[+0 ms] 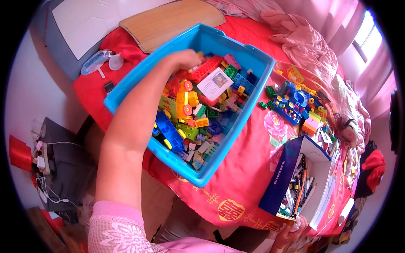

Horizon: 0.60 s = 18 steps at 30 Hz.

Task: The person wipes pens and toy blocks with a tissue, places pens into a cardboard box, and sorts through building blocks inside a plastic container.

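Note:
My left hand [187, 60] reaches into a blue plastic bin [230, 149], its fingers curled over the far-left part of the pile. Something small and pale shows at the fingertips, too blurred to name. Beside it lie a red block piece [206, 69], a white card with a picture [215, 84], a yellow toy vehicle [184, 100] and a blue toy vehicle [169, 131] among many bricks. Low at the right, my right hand [291, 232] is closed by the near corner of an open box [280, 175] of pens and pencils. A whitish bit shows at its fingers; I cannot make it out.
A red patterned cloth [249, 185] covers the surface under the bin. Blue and mixed toy bricks [291, 101] are heaped to the right. Behind the bin lies a wooden board [168, 23]. Left of it are a clear cup [115, 62] and a dark small object [109, 87].

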Each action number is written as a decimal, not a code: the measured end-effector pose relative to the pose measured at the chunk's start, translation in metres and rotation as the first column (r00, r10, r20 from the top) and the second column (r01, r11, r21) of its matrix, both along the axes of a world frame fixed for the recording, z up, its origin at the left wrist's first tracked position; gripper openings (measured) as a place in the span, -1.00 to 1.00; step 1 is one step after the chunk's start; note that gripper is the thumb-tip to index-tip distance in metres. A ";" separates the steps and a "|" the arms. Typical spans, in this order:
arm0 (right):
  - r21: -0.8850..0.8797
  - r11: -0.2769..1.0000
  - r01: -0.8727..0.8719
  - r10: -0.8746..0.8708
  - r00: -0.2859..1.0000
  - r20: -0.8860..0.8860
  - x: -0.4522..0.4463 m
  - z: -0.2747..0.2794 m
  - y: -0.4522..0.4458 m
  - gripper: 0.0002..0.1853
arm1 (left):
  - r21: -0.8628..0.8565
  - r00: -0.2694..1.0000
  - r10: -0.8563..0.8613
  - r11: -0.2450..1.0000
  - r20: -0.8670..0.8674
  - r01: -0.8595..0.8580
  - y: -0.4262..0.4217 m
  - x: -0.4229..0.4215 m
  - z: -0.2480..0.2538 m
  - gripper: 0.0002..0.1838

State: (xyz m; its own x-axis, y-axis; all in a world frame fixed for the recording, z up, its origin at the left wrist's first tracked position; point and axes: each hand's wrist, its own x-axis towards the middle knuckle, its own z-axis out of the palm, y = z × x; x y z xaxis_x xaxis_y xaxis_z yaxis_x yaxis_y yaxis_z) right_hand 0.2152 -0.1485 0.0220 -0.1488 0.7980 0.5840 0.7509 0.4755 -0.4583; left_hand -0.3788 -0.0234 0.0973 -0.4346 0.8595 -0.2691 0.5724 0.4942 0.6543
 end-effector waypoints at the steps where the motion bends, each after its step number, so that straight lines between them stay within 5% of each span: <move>1: -0.002 1.000 0.000 0.000 1.000 0.006 0.000 0.000 0.000 -0.78 | 0.022 0.998 -0.010 1.000 0.069 0.008 -0.006 0.006 0.016 -0.64; 7: -0.017 1.000 -0.014 0.014 1.000 0.003 -0.002 0.003 -0.001 -0.79 | 0.217 0.953 0.207 0.942 0.220 -0.255 -0.030 -0.023 0.034 -0.58; 10: -0.044 0.999 -0.012 0.010 0.999 -0.034 -0.005 0.007 -0.002 -0.80 | -0.088 0.972 0.209 0.972 -0.110 -0.219 -0.029 -0.022 0.025 -0.58; 12: -0.050 0.999 -0.015 0.012 0.998 -0.054 -0.008 0.007 -0.003 -0.81 | -0.084 0.888 -0.051 0.996 -0.457 0.014 -0.016 -0.032 -0.018 -0.59; 14: -0.046 0.999 -0.018 0.015 0.997 -0.076 -0.007 0.006 -0.003 -0.80 | -0.154 0.857 -0.094 0.988 -0.507 0.017 -0.013 -0.012 -0.019 -0.63; 16: -0.032 0.999 -0.015 0.014 0.999 -0.045 -0.010 0.010 -0.004 -0.80 | 0.059 0.985 0.111 0.993 -0.131 -0.104 -0.020 -0.007 -0.007 -0.63; 18: -0.026 1.000 -0.012 0.012 1.000 -0.027 -0.012 0.011 -0.005 -0.80 | 0.164 0.966 0.174 0.965 0.193 -0.207 -0.023 -0.005 0.001 -0.61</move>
State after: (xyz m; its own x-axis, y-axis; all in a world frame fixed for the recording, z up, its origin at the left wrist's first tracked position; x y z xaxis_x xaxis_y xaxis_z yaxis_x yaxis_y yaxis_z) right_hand 0.2032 -0.1536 0.0333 -0.1431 0.8111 0.5671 0.7326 0.4721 -0.4904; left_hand -0.3843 -0.0465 0.0978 -0.5549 0.8067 -0.2034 0.3474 0.4469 0.8244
